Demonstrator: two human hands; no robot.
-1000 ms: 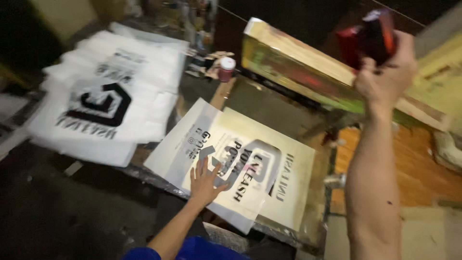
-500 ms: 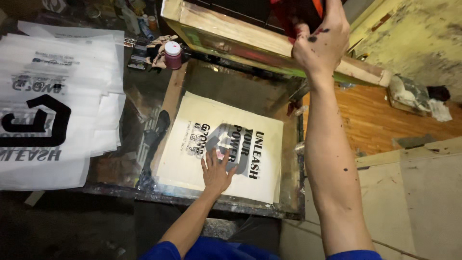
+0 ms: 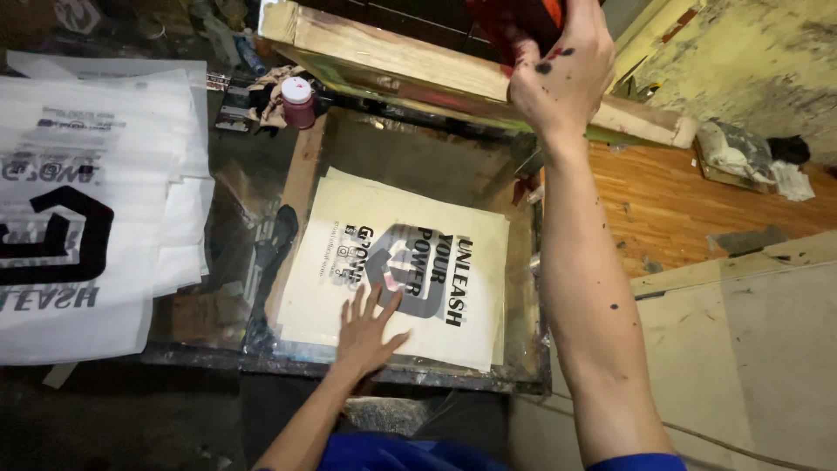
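Fingers (image 3: 364, 301) of the left hand (image 3: 370, 336) lie spread flat on the printed bag (image 3: 392, 270), at its near edge on the desk (image 3: 227, 262). Beyond the bag, the right hand (image 3: 558, 78) grips the raised wooden frame (image 3: 410, 70). Judged: hold the bag flat, peel slowly.

The printed sheet (image 3: 397, 279) lies on the surface (image 3: 523, 349), below the raised screen frame (image 3: 418, 70). A stack of bags (image 3: 78, 218) lies left; a small jar (image 3: 297, 101) stands behind.
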